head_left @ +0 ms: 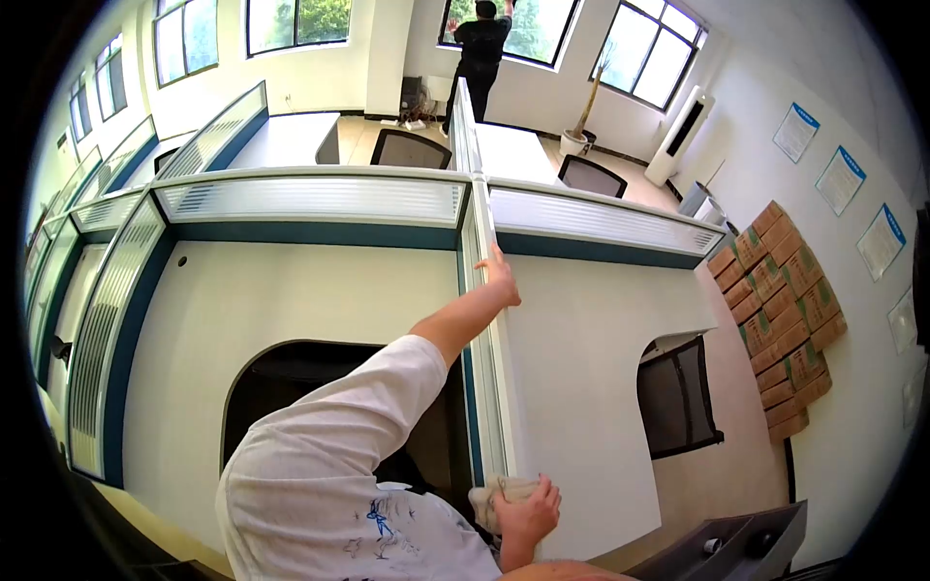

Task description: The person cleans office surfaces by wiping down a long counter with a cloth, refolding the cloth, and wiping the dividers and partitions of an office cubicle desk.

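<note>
My left hand [500, 278] reaches forward along the top of the desk partition [481, 218], its fingers over the top edge. The fingers seem wrapped around that rail. Close to my body, my right hand [529, 513] is closed on a crumpled beige cloth [486, 504], at the near end of the same partition. Part of the cloth is covered by my fingers. White desktops lie on both sides, a left desk [310, 290] and a right desk [572, 387].
A mesh chair [673, 402] stands by the right desk. Stacked cardboard boxes [775, 310] line the right wall. A cross partition [310, 198] with ribbed panels runs beyond the desks. Further off, a person in black [480, 48] faces a window near a potted plant [573, 143].
</note>
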A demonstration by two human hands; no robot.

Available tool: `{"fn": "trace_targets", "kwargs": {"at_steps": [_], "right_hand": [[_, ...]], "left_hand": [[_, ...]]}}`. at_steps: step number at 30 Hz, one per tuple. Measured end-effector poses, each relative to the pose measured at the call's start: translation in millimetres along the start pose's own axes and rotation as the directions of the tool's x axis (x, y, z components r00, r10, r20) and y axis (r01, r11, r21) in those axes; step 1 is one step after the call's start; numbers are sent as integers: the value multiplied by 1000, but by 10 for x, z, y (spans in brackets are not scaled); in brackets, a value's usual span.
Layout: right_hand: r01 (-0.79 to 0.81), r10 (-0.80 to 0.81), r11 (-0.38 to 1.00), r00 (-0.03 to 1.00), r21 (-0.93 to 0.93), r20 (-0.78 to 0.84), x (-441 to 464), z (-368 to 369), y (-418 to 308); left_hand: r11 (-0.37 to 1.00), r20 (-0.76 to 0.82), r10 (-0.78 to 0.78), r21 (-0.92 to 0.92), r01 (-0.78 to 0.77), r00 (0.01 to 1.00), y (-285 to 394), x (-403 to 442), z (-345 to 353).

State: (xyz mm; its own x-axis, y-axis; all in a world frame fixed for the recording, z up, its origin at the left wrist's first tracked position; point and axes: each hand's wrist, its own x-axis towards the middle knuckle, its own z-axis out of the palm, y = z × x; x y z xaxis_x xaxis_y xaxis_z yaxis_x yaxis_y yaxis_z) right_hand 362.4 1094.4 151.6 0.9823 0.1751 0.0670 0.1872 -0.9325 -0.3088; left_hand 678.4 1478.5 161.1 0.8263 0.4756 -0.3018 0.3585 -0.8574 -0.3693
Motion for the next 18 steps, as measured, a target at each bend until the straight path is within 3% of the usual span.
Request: {"fn": "trace_targets", "kwargs": {"at_steps": [8,11,15,18], "right_hand": [[123,-114,990,988,75,-106,831,262,-821],[100,-95,986,994,131,-49,747,201,-738],[118,-117,993,993,19,-26,407,216,-415],[24,-22,999,999,-35,47,0,-21,-182]], "left_hand": [[1000,-4,22,-18,-22,1000,-37,-82,14],[999,-19,20,-47,-21,1000,-71,-122,-19],[1000,-12,-9,-27,9,1000,-6,33,80],[999,-24,11,-31,-12,1000,-3,7,58]]}}
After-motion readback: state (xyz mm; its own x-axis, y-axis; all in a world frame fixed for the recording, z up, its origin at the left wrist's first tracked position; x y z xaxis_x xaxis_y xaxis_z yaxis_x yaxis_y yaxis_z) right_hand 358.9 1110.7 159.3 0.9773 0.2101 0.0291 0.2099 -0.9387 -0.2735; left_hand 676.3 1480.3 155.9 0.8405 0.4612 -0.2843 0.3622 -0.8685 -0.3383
